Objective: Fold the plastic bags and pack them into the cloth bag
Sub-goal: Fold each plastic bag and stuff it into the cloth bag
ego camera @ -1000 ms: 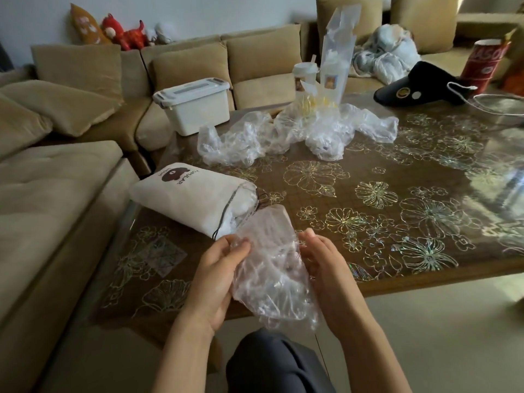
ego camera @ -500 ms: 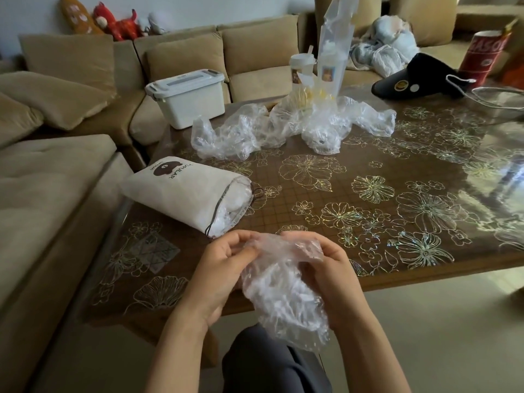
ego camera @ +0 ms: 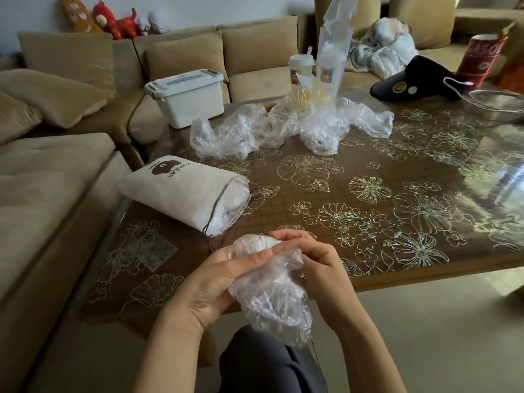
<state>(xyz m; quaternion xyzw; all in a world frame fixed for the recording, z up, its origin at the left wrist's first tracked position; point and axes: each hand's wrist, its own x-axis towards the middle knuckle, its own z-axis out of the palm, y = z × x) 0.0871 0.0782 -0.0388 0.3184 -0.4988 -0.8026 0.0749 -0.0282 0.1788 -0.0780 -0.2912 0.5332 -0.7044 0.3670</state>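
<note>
My left hand (ego camera: 215, 282) and right hand (ego camera: 317, 259) curl their fingers (ego camera: 286, 236) around one crumpled plastic bag (ego camera: 272, 302), pressing it small for packing. Just beyond my fingers the cloth bag (ego camera: 181, 191) lies on the counter (ego camera: 368, 222), its mouth open toward me. Farther away the loose bags (ego camera: 255, 131) wait.

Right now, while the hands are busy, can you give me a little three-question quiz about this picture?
1. True or false: the left hand and the right hand both grip the crumpled plastic bag.
2. Where is the cloth bag? A: on the floor. B: lying on its side on the table. C: inside a drawer.
3. Fill in: the white lidded box stands on the ____.
Key: 1 true; 2 B; 3 sofa.
</note>
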